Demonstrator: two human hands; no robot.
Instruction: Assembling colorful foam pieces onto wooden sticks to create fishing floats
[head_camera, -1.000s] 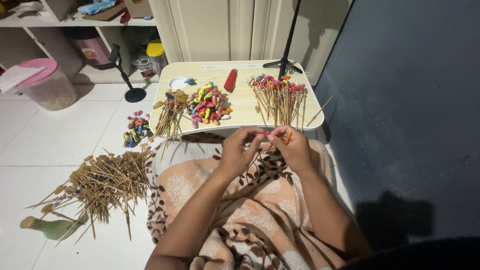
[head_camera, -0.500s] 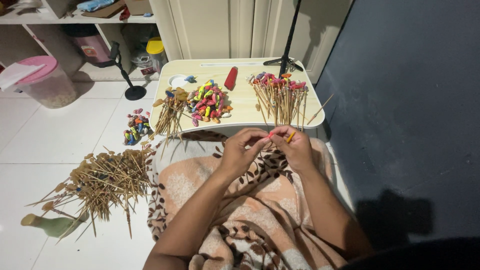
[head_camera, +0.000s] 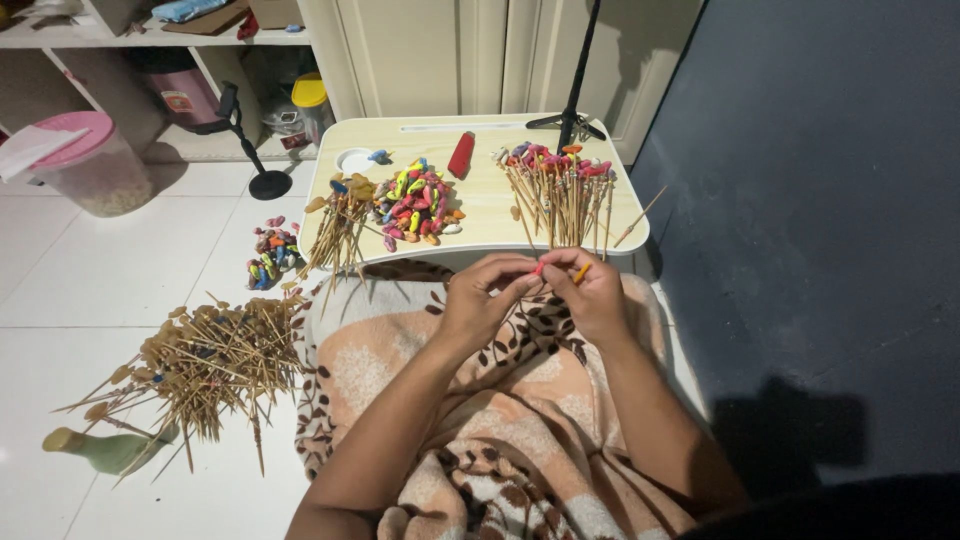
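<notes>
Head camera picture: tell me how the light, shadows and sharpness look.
Head view: bright, even light on the small table and white floor tiles; the right side falls into deep shadow along the dark wall; both hands, left and right, are sharp enough, though the tiny piece they pinch is hard to make out.

Hand position and small held pieces altered over the last second.

The left hand (head_camera: 480, 300) and right hand (head_camera: 592, 292) are found slightly lower, further below the near edge of the surface (head_camera: 480, 225). The orange piece (head_camera: 581, 272), earlier pinched between both hands, is now seen at the right hand's fingertips, with a red piece (head_camera: 538, 268) beside it.
</notes>
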